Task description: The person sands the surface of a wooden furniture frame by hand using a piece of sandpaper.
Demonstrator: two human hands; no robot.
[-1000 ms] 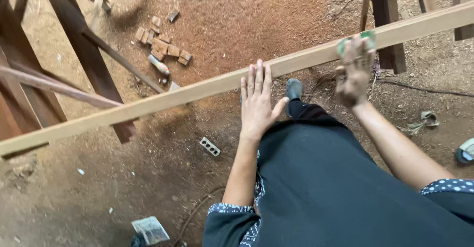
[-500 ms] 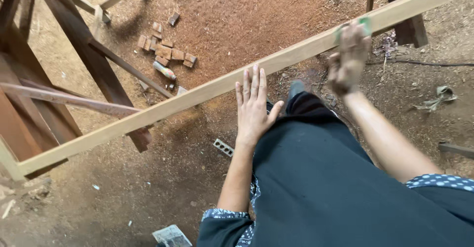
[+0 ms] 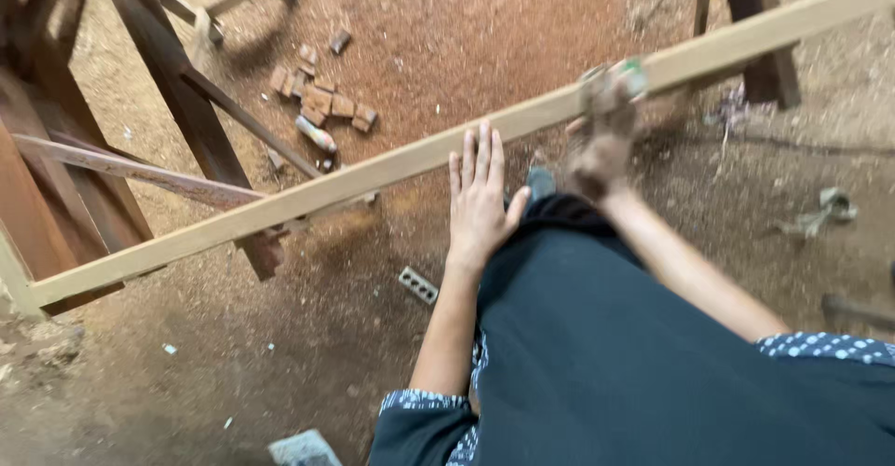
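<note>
We see a long pale wooden batten (image 3: 280, 207) running diagonally across the view above the dirt floor (image 3: 522, 37). Our left hand (image 3: 480, 200) lies flat on it, fingers spread, gripping nothing. Our right hand (image 3: 604, 135), blurred, presses a green-edged sanding pad (image 3: 632, 70) onto the batten further right.
</note>
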